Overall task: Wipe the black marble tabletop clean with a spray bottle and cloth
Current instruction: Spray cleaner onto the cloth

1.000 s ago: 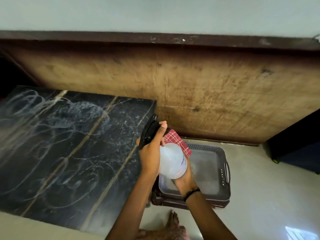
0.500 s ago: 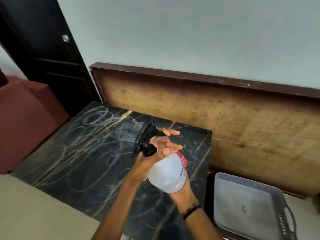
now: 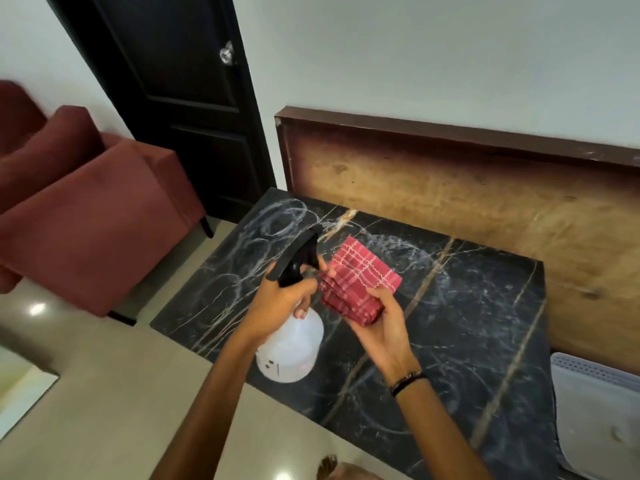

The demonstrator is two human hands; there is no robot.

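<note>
L hand [image 3: 282, 299] grips bottle [image 3: 289, 344] neck, mid-frame, nozzle aimed upper left at tabletop [image 3: 467, 327]. Cloth [image 3: 358, 282], tucked behind bottle a sec ago, now sits apart in R hand [image 3: 382, 327], fingers curled under. Chalky swirls remain; spraying's next.

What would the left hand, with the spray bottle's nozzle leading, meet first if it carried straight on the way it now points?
Probably the black marble tabletop, near its chalky swirls at the far left corner. The left hand holds the spray bottle above it, angled away and leftward; the folded red cloth lies right of that line. Depth is uncertain.
</note>
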